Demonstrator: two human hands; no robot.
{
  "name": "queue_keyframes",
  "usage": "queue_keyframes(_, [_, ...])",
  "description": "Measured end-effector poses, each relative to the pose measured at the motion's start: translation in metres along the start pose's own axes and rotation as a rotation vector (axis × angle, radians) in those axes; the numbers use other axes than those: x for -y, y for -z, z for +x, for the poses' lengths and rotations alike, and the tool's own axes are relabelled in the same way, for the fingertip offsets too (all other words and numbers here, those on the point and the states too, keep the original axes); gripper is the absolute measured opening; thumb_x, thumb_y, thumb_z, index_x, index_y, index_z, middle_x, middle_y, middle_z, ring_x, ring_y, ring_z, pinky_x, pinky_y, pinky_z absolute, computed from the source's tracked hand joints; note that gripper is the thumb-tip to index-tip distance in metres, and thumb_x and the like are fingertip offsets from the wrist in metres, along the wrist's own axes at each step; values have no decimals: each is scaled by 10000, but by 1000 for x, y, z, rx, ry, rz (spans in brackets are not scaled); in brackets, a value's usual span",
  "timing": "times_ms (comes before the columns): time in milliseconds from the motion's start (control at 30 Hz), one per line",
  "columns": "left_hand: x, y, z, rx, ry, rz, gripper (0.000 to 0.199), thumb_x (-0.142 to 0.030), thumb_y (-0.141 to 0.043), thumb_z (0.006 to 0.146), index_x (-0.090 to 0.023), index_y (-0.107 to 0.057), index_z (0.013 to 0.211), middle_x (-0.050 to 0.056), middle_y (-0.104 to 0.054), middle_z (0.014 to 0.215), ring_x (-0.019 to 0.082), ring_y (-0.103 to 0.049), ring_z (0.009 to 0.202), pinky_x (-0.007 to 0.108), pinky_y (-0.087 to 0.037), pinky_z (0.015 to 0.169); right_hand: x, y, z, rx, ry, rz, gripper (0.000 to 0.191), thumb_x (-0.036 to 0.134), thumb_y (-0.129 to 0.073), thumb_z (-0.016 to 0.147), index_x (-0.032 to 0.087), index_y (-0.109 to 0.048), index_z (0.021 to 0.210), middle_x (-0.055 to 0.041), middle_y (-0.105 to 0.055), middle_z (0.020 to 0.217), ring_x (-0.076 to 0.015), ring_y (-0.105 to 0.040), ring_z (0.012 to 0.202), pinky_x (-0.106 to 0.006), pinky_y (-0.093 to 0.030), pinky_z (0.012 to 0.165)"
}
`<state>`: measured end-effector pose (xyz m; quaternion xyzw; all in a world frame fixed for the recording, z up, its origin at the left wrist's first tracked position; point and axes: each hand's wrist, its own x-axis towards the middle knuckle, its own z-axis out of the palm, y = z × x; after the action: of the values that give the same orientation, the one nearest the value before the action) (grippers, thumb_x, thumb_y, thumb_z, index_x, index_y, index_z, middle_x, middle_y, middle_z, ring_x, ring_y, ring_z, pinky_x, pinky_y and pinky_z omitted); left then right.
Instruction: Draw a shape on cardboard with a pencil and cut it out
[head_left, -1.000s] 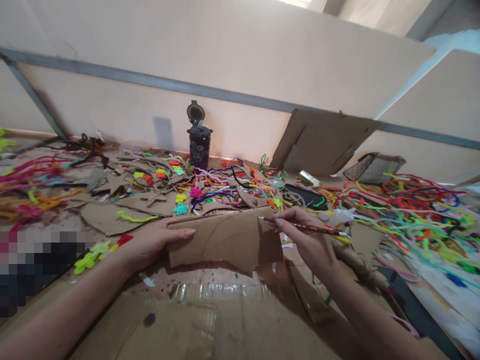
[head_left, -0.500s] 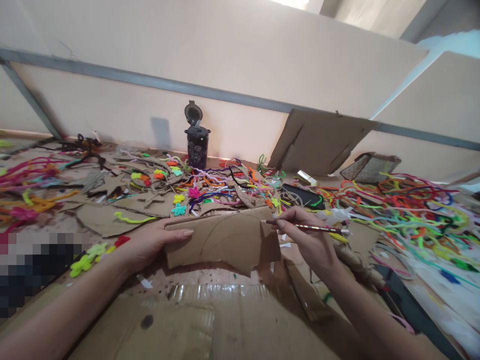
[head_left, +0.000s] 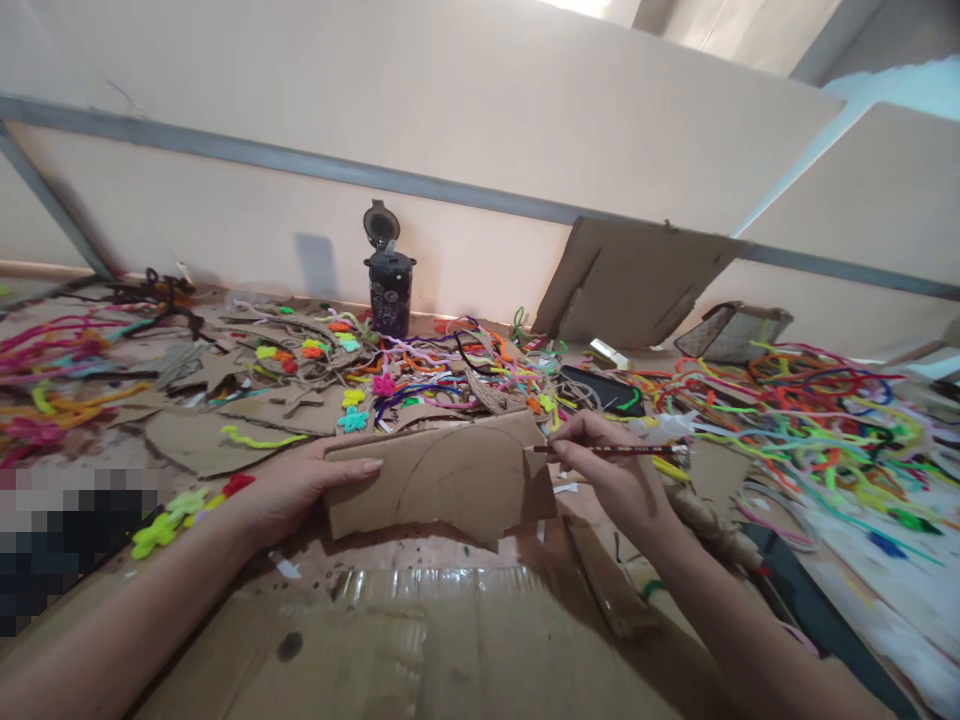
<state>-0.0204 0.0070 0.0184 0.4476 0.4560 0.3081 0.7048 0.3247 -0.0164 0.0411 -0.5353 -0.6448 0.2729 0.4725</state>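
One flat cardboard piece [head_left: 450,490], with ragged lower edge and drawn curve, is between the hands; the left hand [head_left: 300,487] pinches its left end; the right hand [head_left: 611,478] pinches one slim pencil [head_left: 652,453], tip at its right part. Behind stands one cylindrical bottle [head_left: 390,300].

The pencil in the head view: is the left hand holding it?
No: the right hand grips the pencil, while the left hand holds the cardboard piece.

Pencil tip [head_left: 531,450] seemingly on cardboard [head_left: 459,478]
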Motion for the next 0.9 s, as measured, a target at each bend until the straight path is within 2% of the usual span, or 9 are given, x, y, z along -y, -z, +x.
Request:
queue_keyframes(167, [0, 1, 1, 9, 14, -1, 602, -402, -848, 748, -279, -696, 1317, 114, -737, 1280, 341, -726, 1105, 398, -625, 868, -2, 2, 1, 24, -37, -3, 92, 280, -630, 787, 222, -630, 716, -15, -660, 694, -200, -594, 689, -304, -418, 600])
queue_keyframes(367, [-1, 1, 0, 11, 8, 5, 588, -398, -840, 761, -280, -693, 1318, 106, -732, 1292, 340, -719, 1121, 395, -623, 874, -5, 4, 2, 46, -74, 20, 87, 288, -628, 773, 223, -619, 715, -14, -653, 705, -210, -618, 704, -315, -434, 615])
queue_keyframes(633, [-1, -1, 0, 22, 18, -18, 627, -392, -845, 758, -264, -671, 1347, 110, -737, 1281, 343, -719, 1126, 397, -624, 876, -3, 10, 4, 128, -47, -76, 125, 292, -591, 788, 209, -594, 696, -11, -629, 679, -188, -562, 667, -304, -400, 591])
queue_keyframes(900, [0, 1, 1, -7, 17, -4, 588, -393, -852, 748, -280, -702, 1305, 96, -737, 1283, 344, -701, 1164, 373, -626, 859, 5, 11, 5, 227, -128, -10, 93, 270, -592, 728, 203, -585, 665, 4, -582, 647, -180, -569, 659, -301, -435, 599])
